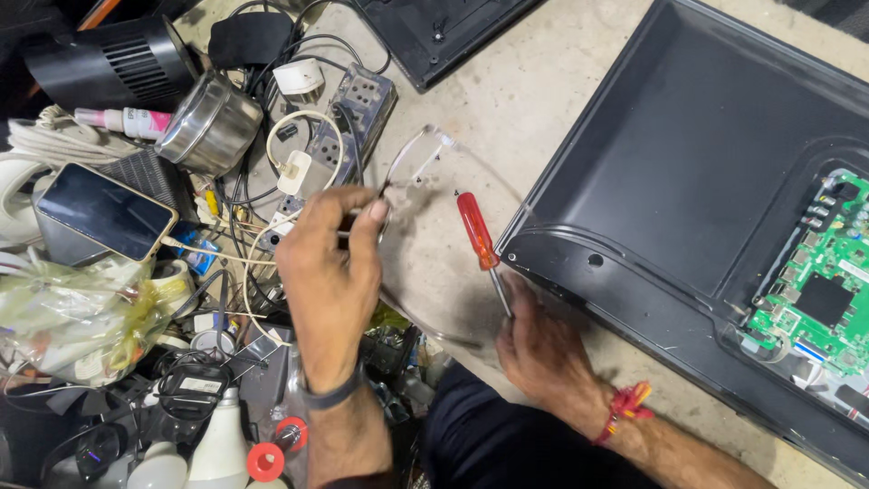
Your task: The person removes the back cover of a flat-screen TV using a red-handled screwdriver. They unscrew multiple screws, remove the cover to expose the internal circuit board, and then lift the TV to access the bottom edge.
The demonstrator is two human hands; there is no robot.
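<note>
A: Left hand pinching clear safety glasses by one arm, right hand gripping the red screwdriver between both hands.

B: Risky. Could scratch a lens, or snag the white cable just past the left fingers.

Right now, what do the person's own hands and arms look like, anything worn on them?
Both forearms are bare, with no sleeves and no gloves on either hand. The left hand has a thin dark band around the wrist. The right hand has a bundle of red and orange thread tied around the wrist, with loose knotted ends sticking out. No rings or markings can be made out.
</note>
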